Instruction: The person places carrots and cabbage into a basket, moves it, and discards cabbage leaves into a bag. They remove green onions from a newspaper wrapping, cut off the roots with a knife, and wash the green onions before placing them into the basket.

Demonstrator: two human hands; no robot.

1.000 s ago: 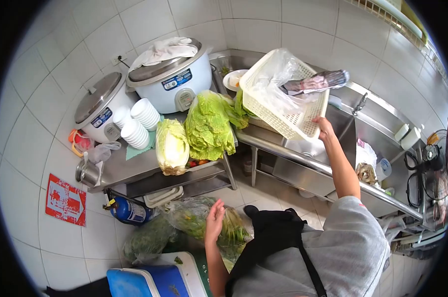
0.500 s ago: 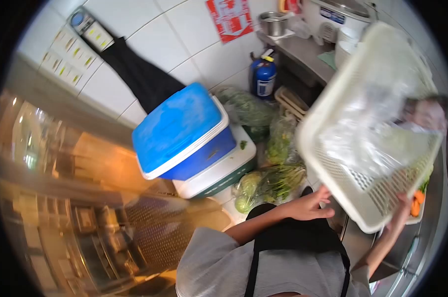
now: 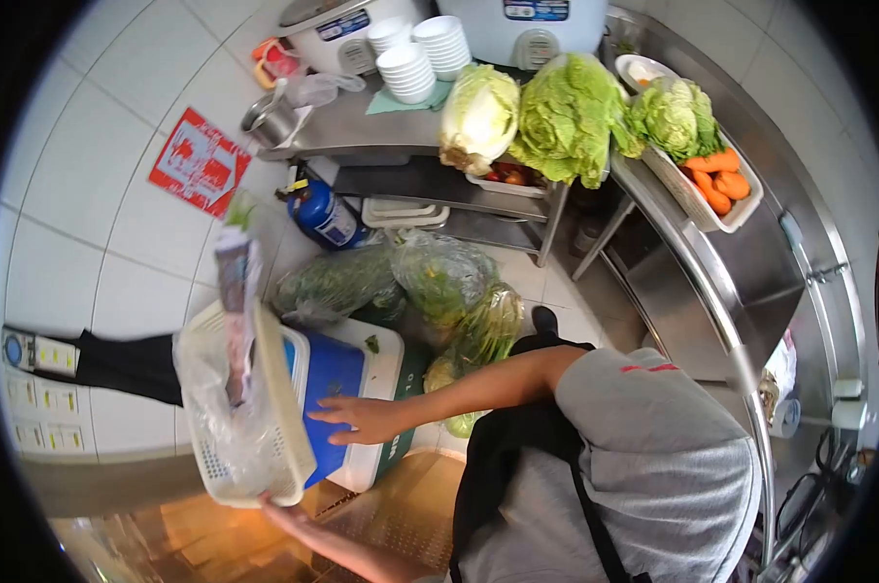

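Note:
A cream plastic basket (image 3: 299,428) stands tilted over the blue cooler box (image 3: 328,408) on the left, overlapping its lid. Inside the basket lie crumpled clear plastic bags (image 3: 216,408) and a long paper-wrapped bundle (image 3: 237,311) with green leaf tips at its upper end. My left hand (image 3: 276,507) grips the lower corner of the basket, its fingers at the rim. In front of the blue cooler's side, my right hand (image 3: 367,420) is open with fingers spread, holding nothing. Under the blue cooler sits a green cooler box with a white lid (image 3: 371,374).
Bagged greens (image 3: 439,277) lie on the floor beside a blue fire extinguisher (image 3: 325,214). A steel counter (image 3: 347,126) carries stacked white bowls (image 3: 405,73), a napa cabbage (image 3: 478,112) and lettuce (image 3: 571,117). Carrots (image 3: 721,185) fill a white tray by the sink.
The view has turned left. The basket has swung from the right side over to the blue cooler. My left hand now grips it; my right hand has let go.

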